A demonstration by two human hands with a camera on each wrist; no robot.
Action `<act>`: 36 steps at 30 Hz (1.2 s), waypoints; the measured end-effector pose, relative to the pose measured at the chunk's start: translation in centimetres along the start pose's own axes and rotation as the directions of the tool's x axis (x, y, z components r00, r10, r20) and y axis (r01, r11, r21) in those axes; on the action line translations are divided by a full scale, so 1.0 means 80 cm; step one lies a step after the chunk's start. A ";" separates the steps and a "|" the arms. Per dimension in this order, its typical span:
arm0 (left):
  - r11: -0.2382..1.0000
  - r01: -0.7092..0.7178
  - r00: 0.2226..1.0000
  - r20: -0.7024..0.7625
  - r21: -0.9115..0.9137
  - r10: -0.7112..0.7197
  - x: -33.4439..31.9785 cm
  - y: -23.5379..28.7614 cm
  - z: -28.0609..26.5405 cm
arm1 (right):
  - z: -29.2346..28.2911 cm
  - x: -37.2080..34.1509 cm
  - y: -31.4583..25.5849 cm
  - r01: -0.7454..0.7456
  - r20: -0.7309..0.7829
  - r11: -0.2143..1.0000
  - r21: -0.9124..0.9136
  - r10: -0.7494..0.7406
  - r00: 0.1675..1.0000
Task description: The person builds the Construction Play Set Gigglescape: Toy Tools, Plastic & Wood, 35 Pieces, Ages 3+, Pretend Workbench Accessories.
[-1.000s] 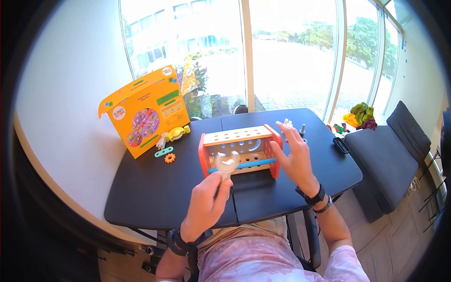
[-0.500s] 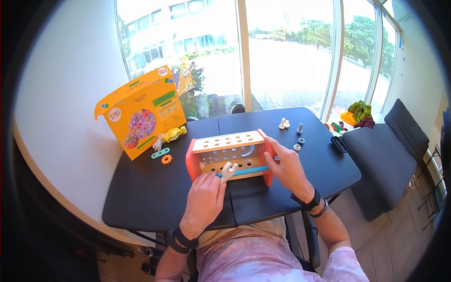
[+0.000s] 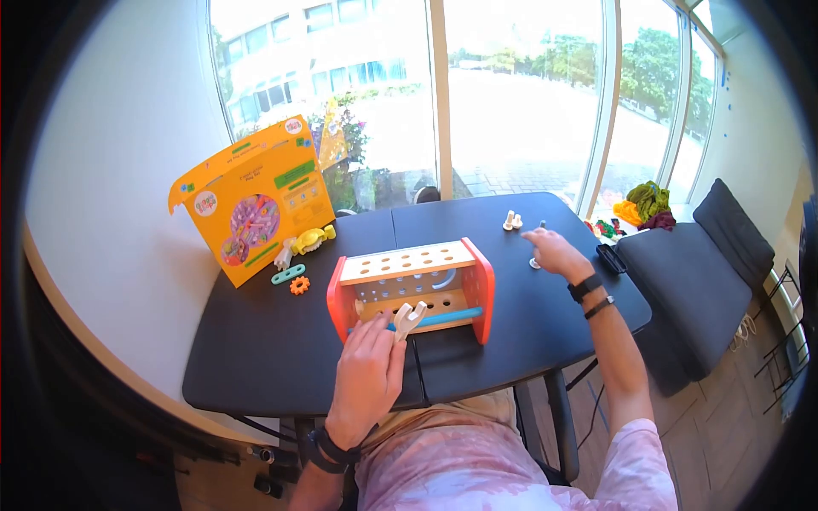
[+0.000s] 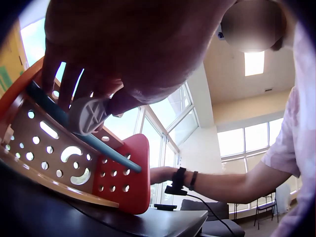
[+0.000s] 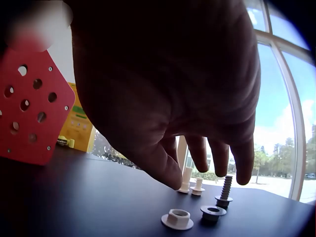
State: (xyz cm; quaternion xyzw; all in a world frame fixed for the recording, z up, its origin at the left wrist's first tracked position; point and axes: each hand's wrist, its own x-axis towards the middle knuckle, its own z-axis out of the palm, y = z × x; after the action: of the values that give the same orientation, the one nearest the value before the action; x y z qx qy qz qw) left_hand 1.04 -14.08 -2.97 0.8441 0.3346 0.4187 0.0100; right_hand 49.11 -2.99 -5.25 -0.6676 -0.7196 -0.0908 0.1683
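My left hand (image 3: pixel 365 375) holds a cream toy wrench (image 3: pixel 410 318) under its thumb, its fingers at the blue bar (image 3: pixel 452 318) of a wooden toy toolbox (image 3: pixel 487 289). That toolbox has red end panels and rows of holes. In the left wrist view the rounded handle end of the wrench shows beside the bar. My right hand (image 3: pixel 558 255) reaches over the table's right side, fingers spread and pointing down. Below and beyond them stand a grey bolt (image 5: pixel 226 190), a grey nut (image 5: pixel 212 213), a white nut (image 5: pixel 177 219) and two cream bolts (image 5: pixel 197 187).
A yellow-orange box (image 3: pixel 256 204) stands at the table's left. In front of it lie a yellow piece (image 3: pixel 313 239), a teal strip (image 3: pixel 288 274) and an orange gear (image 3: pixel 299 285). A black object (image 3: pixel 611 258) sits at the right edge, near a grey couch (image 3: pixel 699 298).
The left hand has lowered the wrench to the toolbox bar and the toolbox has shifted left. My right hand touched the red end panel, then moved right and away over the bolts and nuts.
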 end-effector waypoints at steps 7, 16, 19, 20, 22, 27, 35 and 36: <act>0.834 0.380 0.923 0.230 -0.401 -0.310 -0.001 0.019 -0.021 | 0.029 -0.014 0.043 -0.162 0.108 0.986 -0.030 0.164 0.981; 0.080 0.748 0.654 0.711 -0.659 -0.258 0.006 0.018 -0.005 | -0.028 -0.020 0.001 -0.208 -0.047 0.905 0.372 0.242 0.969; -0.040 0.769 0.622 0.762 -0.638 -0.184 0.018 0.016 -0.004 | -0.041 -0.012 -0.009 -0.178 -0.051 0.781 0.599 0.260 0.964; -0.076 0.773 0.614 0.773 -0.630 -0.157 0.022 0.014 -0.002 | -0.051 -0.009 -0.016 -0.161 -0.034 0.740 0.653 0.241 0.970; -0.138 0.765 0.616 0.777 -0.629 -0.130 0.027 0.009 0.003 | -0.070 -0.006 -0.036 -0.120 -0.019 0.657 0.744 0.199 0.980; -0.117 0.752 0.637 0.760 -0.649 -0.127 0.039 0.010 0.006 | -0.106 -0.002 -0.084 -0.049 0.007 0.546 0.836 0.079 0.997; -0.053 0.706 0.700 0.708 -0.706 -0.093 0.026 0.007 0.022 | -0.159 -0.035 -0.184 0.104 -0.100 0.489 0.866 -0.035 0.994; 0.109 0.667 0.744 0.650 -0.737 -0.155 0.022 0.008 0.025 | -0.162 -0.040 -0.194 0.148 -0.134 0.513 0.845 -0.065 0.989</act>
State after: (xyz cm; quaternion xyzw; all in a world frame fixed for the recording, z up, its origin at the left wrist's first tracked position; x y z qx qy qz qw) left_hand 3.58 -12.99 -2.85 0.5892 0.2277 0.3183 0.7069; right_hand 35.45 -12.03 7.04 -0.4497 -0.7035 0.2348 0.4978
